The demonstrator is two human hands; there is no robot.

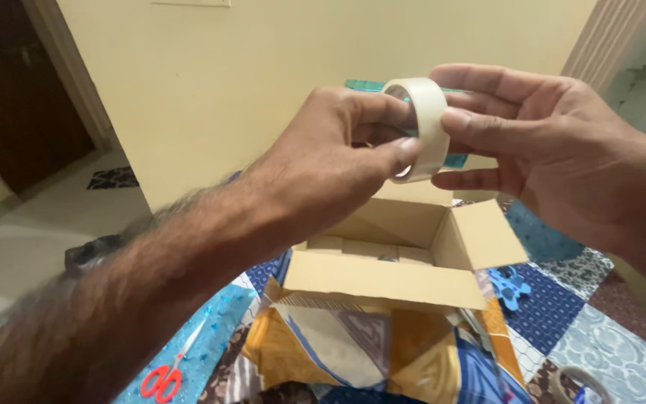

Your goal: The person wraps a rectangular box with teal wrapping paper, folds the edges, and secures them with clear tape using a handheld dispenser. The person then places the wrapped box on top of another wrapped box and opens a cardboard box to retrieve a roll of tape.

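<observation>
1. Up close, a person's left hand and right hand hold a roll of pale tape in the air above an open cardboard box.
2. Both hands are closed on the roll: the left thumb and fingertips press its near rim and outer face, while the right thumb lies across the top edge with fingers behind.
3. Directly below, the box stands on a patterned cloth, its flaps spread wide; what lies inside is too dim to tell.
4. Red-handled scissors lie on the blue surface at lower left, well apart from the hands. A second, smaller roll shows at the lower right edge.
5. Judged from the pose, the left fingertips are feeling for the loose end of the tape. Doing that well calls for a steady right-hand hold, slow turning of the roll, and a nail run along the outer face until it catches the edge.
</observation>
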